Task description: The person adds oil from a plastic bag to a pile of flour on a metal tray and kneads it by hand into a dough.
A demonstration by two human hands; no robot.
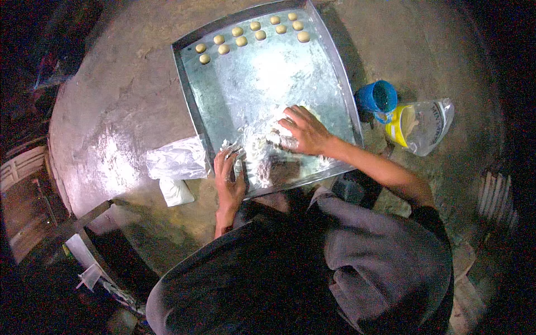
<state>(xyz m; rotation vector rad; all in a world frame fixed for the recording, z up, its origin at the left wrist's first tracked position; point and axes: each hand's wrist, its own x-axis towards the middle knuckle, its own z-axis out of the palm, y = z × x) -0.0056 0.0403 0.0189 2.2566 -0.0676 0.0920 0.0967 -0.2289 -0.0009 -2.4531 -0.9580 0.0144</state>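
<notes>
A large metal tray (pixel 223 95) lies on the floor in front of me, with loose white flour and crumbly dough (pixel 258 153) spread over its near part. My right hand (pixel 306 133) presses down into the floury mass with bent fingers, closed over a clump of it that is mostly hidden. By the tray's near left edge, my left hand (pixel 229 177) rests beside the flour, thumb and fingers apart and dusted white. Several small round pale dough balls (pixel 255 26) sit in two rows along the tray's far side.
Right of the tray stands a blue plastic cup (pixel 375 96), next to a clear and yellow plastic bag (pixel 413 125) of pale contents. At the left edge lie a clear plastic packet (pixel 177 159) and a small white bag (pixel 176 192). Raised tray rims surround the working surface.
</notes>
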